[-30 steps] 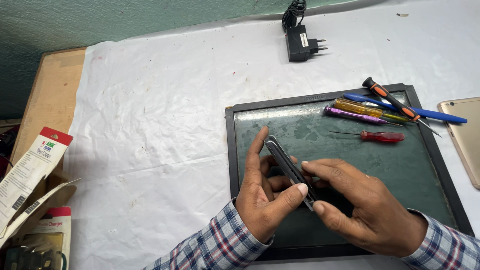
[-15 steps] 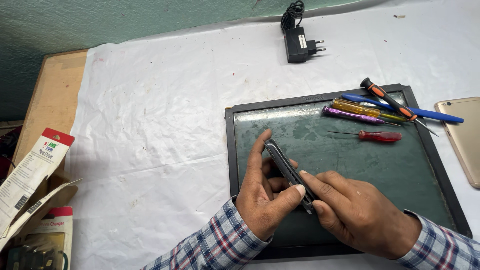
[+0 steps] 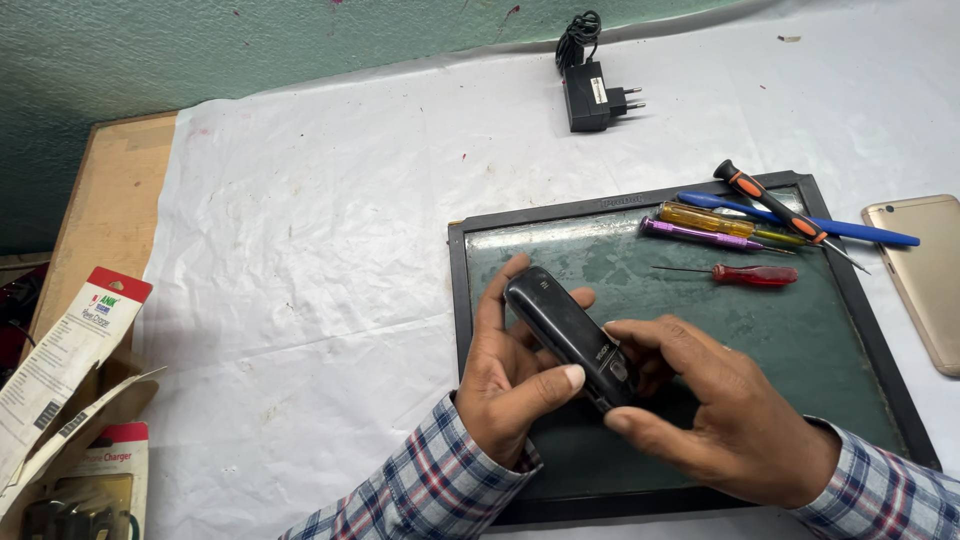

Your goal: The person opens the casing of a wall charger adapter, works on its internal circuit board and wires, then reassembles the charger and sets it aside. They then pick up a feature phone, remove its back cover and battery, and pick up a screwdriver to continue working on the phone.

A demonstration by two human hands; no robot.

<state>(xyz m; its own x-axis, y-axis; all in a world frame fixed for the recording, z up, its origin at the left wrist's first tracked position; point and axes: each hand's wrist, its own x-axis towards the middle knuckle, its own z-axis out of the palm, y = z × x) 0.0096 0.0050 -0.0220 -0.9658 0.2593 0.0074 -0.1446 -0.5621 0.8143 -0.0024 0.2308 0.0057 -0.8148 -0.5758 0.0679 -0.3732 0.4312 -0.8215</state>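
Observation:
A small black mobile phone (image 3: pixel 565 332) is held back-up, tilted, over the near left part of a black-framed green glass work mat (image 3: pixel 700 310). My left hand (image 3: pixel 515 375) cradles it from below, thumb pressed on its lower side. My right hand (image 3: pixel 715 410) grips the phone's lower end with thumb and fingers. Both sleeves are plaid. On the mat's far right lie several screwdrivers: a red one (image 3: pixel 745 274), a purple one (image 3: pixel 705 236), a yellow one (image 3: pixel 715 220), and a black and orange one (image 3: pixel 775 205).
A blue pen (image 3: pixel 810 222) lies across the mat's far right corner. A gold phone (image 3: pixel 930 275) rests face down at the right edge. A black charger plug (image 3: pixel 590 90) with coiled cable sits far back. Opened charger boxes (image 3: pixel 65 400) stand at the left, on white sheeting over a wooden table.
The phone has turned from edge-on to showing its broad back. My right hand has slid lower, toward the phone's bottom end.

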